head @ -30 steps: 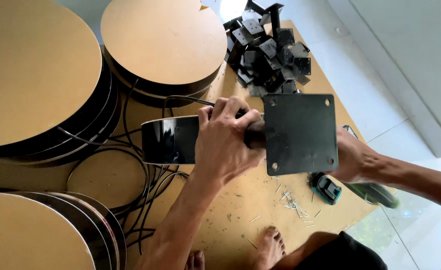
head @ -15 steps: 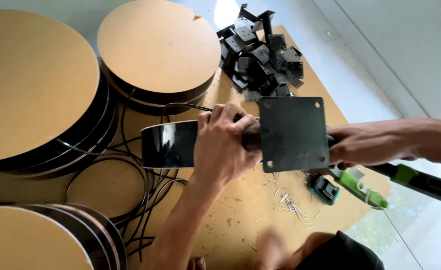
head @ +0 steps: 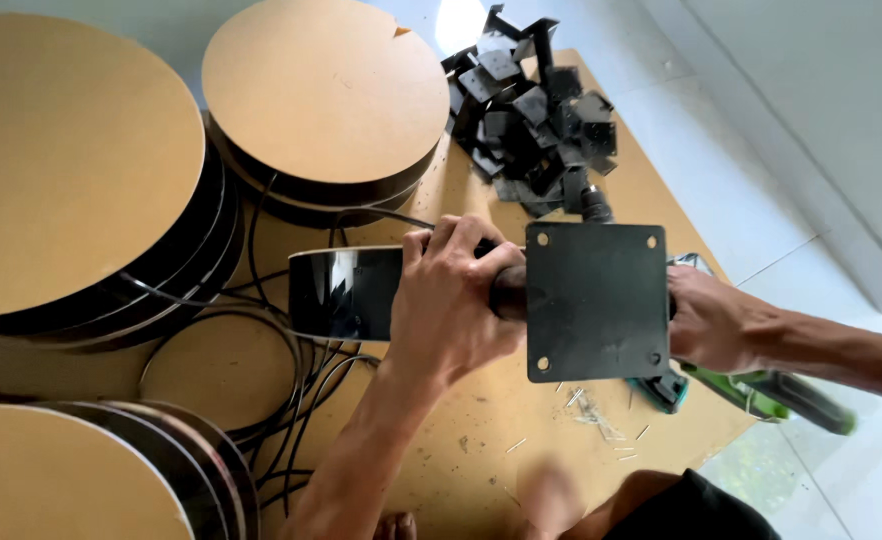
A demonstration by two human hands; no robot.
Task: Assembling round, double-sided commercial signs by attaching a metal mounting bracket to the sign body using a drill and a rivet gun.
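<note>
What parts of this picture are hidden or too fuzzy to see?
Head view:
- Right hand: its fingers are behind the square black plate.
- Green drill: front end is hidden by that hand and plate.
- Black post: mostly covered by the left hand.
- Foot at the bottom edge: blurred.

No packages, labels, signs or screens show anywhere in this view. Nothing on the wooden work surface or among the things lying on it carries a printed wrapper, a sticker or a display.
</note>
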